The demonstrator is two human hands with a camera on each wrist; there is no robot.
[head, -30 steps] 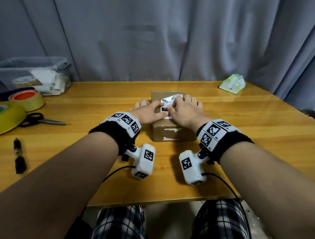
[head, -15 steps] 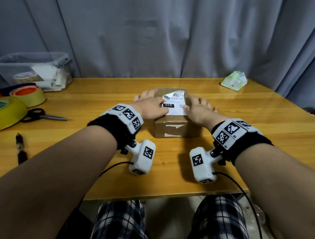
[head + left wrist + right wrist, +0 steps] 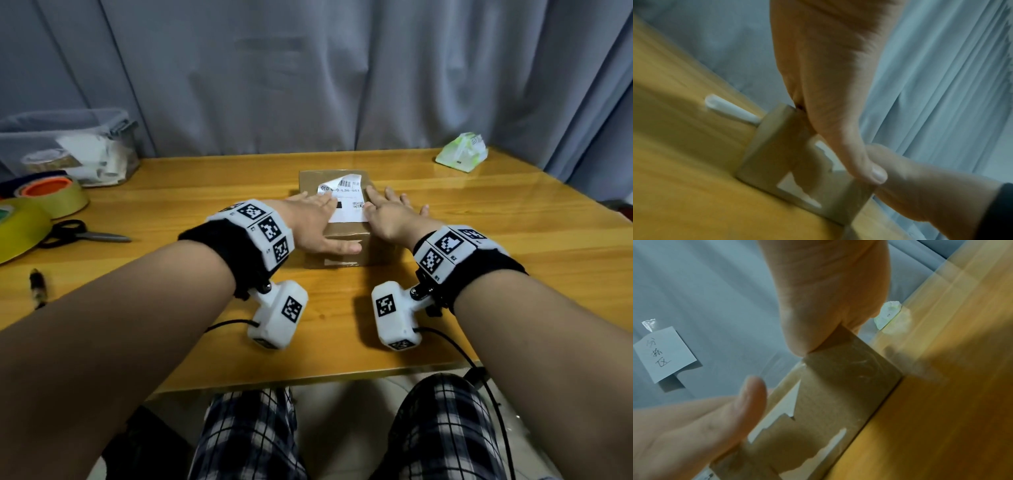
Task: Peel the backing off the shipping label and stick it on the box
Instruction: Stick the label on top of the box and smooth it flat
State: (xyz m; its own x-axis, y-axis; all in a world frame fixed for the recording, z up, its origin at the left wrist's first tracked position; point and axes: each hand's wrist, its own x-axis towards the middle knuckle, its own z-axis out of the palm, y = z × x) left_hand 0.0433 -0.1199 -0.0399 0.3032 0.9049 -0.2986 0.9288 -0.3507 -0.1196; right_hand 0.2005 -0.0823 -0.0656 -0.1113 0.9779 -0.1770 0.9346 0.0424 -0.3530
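Observation:
A small brown cardboard box sits mid-table. A white shipping label with a barcode and a QR code lies on its top; the label's far left corner looks lifted or folded. My left hand lies flat on the left part of the top with straight fingers, its thumb along the front edge. My right hand rests flat on the box's right edge, fingers straight and spread. In the left wrist view my thumb presses the box. The right wrist view shows torn white patches on the box's side.
On the wooden table, tape rolls and scissors lie at the left, with a dark pen nearer me. A clear bin stands back left, a green-white packet back right. A white curled strip lies behind the box.
Both hands have slid apart across the box top, from pinched together over the label to flat at its sides. More of the label now shows.

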